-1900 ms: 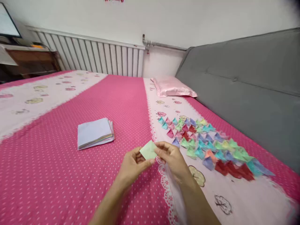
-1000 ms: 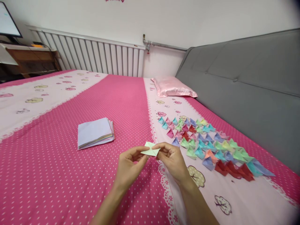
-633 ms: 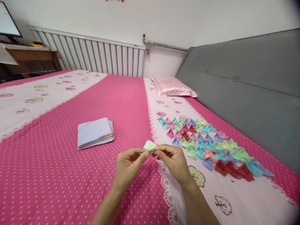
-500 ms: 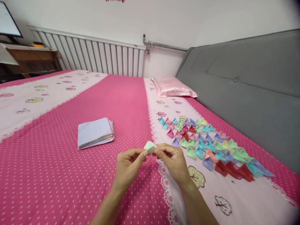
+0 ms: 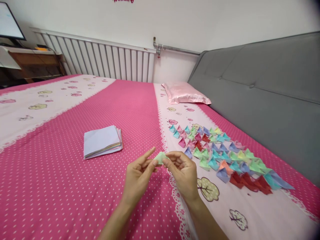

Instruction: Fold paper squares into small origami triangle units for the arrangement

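A person's two hands meet over a pink dotted bedspread (image 5: 62,186), working a small pale green paper (image 5: 160,156) between them. The left hand (image 5: 137,176) pinches the paper's left end with thumb and middle fingers while its forefinger sticks out straight, pointing away. The right hand (image 5: 183,173) curls its fingers over the paper's right end and grips it from above. The paper is folded small and sits just above the bed, near the lace seam where the dotted cloth meets a pale strip printed with trees (image 5: 207,188).

To the left, a little farther off, lies a stack of square sheets (image 5: 102,144), a lilac sheet on top, with coloured edges showing at its near side. It rests flat on the dotted cloth, well apart from both hands.

To the right, on the pale strip, folded paper pieces (image 5: 225,156) spread in loose rows: teal, green, pink, lilac and orange, with a cluster of dark red ones at the near right end. The nearest of them lie just beside the right hand.

A pink satin pillow (image 5: 185,94) rests at the far end of the strip, against a grey padded headboard (image 5: 270,96). A white radiator (image 5: 100,61) runs along the far wall.
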{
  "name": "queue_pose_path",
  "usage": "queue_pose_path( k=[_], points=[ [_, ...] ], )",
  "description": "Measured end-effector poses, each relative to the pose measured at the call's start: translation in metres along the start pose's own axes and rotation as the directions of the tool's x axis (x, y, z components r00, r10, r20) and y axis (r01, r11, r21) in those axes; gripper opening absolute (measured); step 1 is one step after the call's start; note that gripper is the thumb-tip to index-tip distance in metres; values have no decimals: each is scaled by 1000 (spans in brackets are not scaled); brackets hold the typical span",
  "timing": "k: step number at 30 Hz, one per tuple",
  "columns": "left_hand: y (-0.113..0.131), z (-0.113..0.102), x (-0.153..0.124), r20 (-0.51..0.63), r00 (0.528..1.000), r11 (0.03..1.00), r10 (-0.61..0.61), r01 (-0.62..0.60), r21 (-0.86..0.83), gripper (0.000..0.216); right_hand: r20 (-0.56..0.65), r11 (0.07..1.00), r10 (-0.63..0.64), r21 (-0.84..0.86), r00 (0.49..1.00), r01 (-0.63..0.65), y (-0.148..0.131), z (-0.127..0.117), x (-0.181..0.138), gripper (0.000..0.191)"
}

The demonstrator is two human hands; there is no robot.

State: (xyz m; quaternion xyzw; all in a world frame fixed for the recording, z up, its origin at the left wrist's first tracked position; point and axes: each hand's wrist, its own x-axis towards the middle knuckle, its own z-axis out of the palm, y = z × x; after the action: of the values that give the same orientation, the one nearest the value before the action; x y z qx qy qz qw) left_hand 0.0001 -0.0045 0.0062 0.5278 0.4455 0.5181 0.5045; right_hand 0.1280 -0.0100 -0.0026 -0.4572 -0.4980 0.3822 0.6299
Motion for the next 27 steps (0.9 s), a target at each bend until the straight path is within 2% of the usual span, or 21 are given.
queue_pose_path(
  k=[6, 12, 14, 20, 27],
  points=[
    [-3, -2, 1, 78, 996, 996, 37, -43, 76, 32, 28, 998, -3, -64, 1000, 4, 0, -3, 1, 20],
    [-8, -4, 0, 52, 971, 916, 234, -238, 323, 28, 35, 995, -37, -96, 999, 41, -1, -3, 1, 17],
    [-10, -4, 0, 49, 962, 891, 270, -269, 366, 27, 35, 992, -48, -113, 998, 52, -1, -3, 1, 17],
    [-12, -4, 0, 13, 975, 928, 221, -215, 304, 26, 58, 981, -87, -166, 994, 96, 0, -2, 0, 17],
    [-8, -2, -3, 3, 985, 947, 173, -167, 273, 23, 58, 987, -67, -144, 996, 75, -1, 0, -1, 12]
  ],
)
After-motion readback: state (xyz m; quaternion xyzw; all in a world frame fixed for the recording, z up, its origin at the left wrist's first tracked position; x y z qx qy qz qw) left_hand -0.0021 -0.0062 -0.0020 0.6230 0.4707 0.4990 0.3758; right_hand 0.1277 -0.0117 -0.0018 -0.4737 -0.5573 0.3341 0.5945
